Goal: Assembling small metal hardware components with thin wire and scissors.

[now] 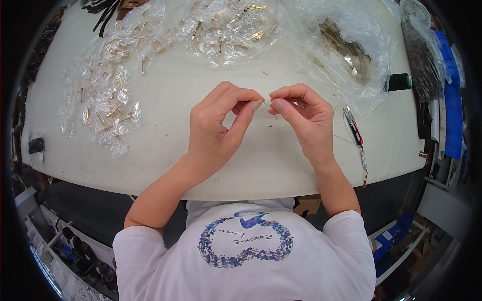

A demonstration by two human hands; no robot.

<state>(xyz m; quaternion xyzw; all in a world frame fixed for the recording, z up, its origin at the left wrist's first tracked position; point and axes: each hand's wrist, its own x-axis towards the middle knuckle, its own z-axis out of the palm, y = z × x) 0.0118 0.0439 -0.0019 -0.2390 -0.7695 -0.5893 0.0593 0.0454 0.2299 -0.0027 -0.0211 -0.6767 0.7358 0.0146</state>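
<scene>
Over the middle of the white table (pixel 281 173), my left hand (pixel 221 118) and my right hand (pixel 306 118) meet with their fingertips almost touching. Each one pinches with thumb and forefinger. Between the two pinches runs a thin thread-like strand (pixel 266 104), too fine to tell whether it is thread, wire or a needle. A tiny tip rises above the right fingertips. To the right of my right hand lies a small pair of snips (pixel 355 131), red and black, with a twisted cord at its lower end. A faint line crosses the table between that hand and the snips.
Clear plastic bags with gold-coloured metal pieces (pixel 113 108) spread over the left, and more bags (pixel 228 32) lie at the back. A large bag of dark metallic pieces (pixel 346 50) lies back right. Near it is a black thread spool (pixel 400 82). A small dark packet (pixel 36 145) sits far left.
</scene>
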